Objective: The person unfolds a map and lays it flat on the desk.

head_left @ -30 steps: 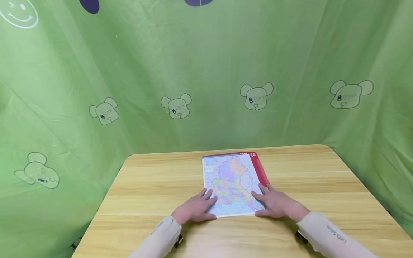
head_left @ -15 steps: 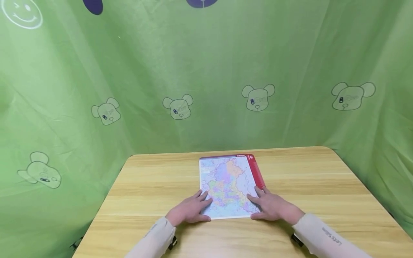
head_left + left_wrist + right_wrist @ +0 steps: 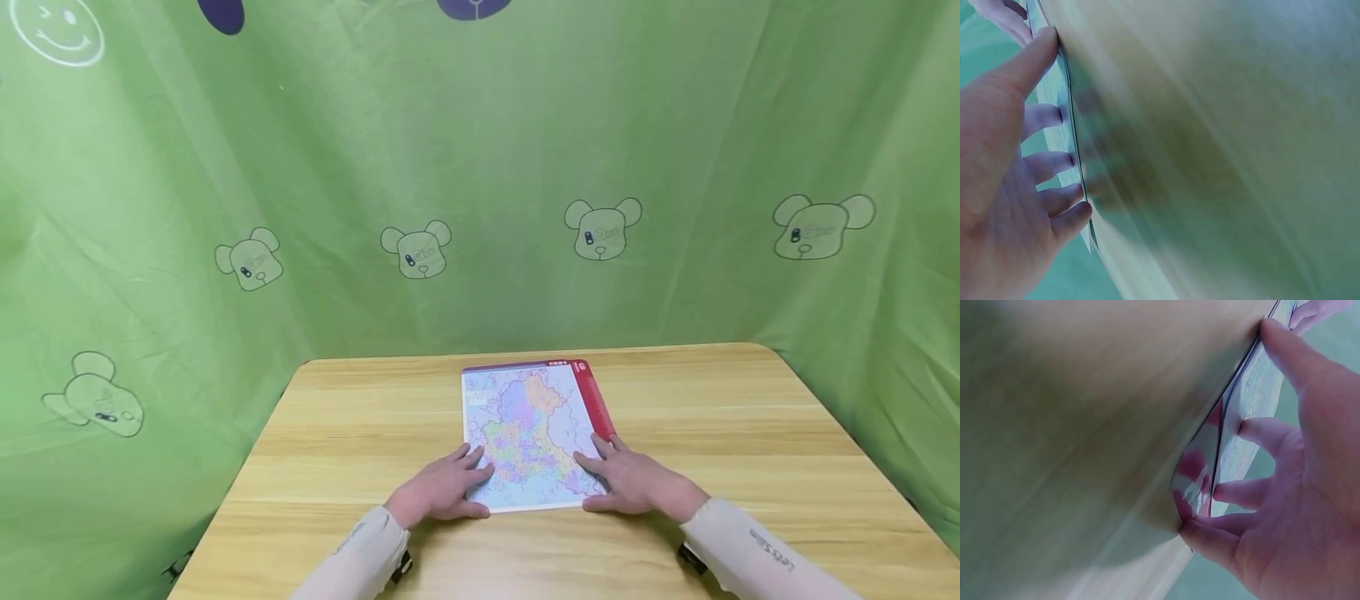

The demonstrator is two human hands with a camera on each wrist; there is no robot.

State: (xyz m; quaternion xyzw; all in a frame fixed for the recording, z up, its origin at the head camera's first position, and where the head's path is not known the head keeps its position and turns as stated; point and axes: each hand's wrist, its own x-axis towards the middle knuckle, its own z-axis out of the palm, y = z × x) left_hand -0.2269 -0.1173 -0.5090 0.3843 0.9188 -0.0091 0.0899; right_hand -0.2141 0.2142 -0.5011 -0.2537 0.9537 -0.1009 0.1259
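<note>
A printed map [image 3: 525, 433] in pastel colours lies flat on the wooden table, with a red strip [image 3: 595, 400] along its right side and a dark purple one at its far edge. My left hand [image 3: 442, 487] rests at its near left corner, fingers spread on the left edge and thumb at the front edge. Opposite it, my right hand [image 3: 637, 482] touches the near right corner with spread fingers. The right wrist view shows a thin gap between the map sheet [image 3: 1250, 387] and a glossy red-patterned layer [image 3: 1196, 469] under it.
The wooden table [image 3: 360, 425] extends on all sides of the map. A green curtain [image 3: 495, 283] with bear-head outlines hangs behind and beside it. Dark bands show under both light sleeves [image 3: 757, 542].
Between a second and half a second ago, the map and both hands slid slightly left together. Since then they have stayed nearly still; the head view has tilted a little.
</note>
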